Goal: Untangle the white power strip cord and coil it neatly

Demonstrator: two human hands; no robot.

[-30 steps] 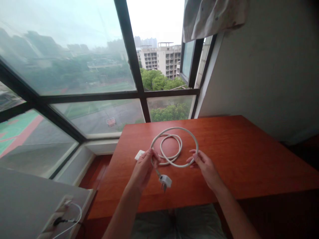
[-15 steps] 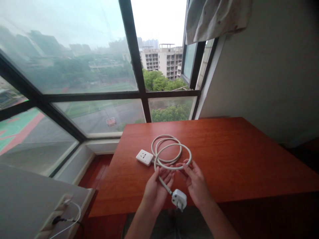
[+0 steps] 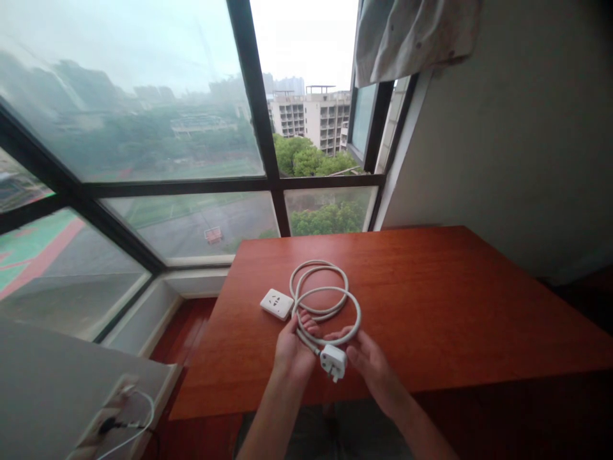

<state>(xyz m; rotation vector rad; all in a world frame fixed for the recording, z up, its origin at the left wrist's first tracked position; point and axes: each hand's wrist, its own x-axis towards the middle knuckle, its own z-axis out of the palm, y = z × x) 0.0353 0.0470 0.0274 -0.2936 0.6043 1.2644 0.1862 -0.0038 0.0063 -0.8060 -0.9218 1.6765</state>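
Note:
A white extension cord (image 3: 357,305) lies in several loops over the wooden table. Its flat socket block (image 3: 277,304) rests on the tabletop at the left of the coil. My left hand (image 3: 295,348), palm up, is closed around the cable near the plug end, thumb on top. The three-pin plug (image 3: 333,363) hangs between both hands, pins pointing down toward me. On the right side of the front loop, my right hand (image 3: 371,361) has its fingers behind the cable and its thumb by the plug's edge; part of its grip is hidden.
The reddish-brown table (image 3: 431,300) stretches right toward a wall. Behind it are dark-framed windows (image 3: 272,185), with a curtain (image 3: 412,45) hanging at upper right. A wall outlet (image 3: 108,421) with plugged-in cables is at lower left. The table's front edge lies beneath my forearms.
The plug has moved up and slightly left, closer to the loop. My right hand has shifted down along the loop toward the plug. The socket block has barely moved.

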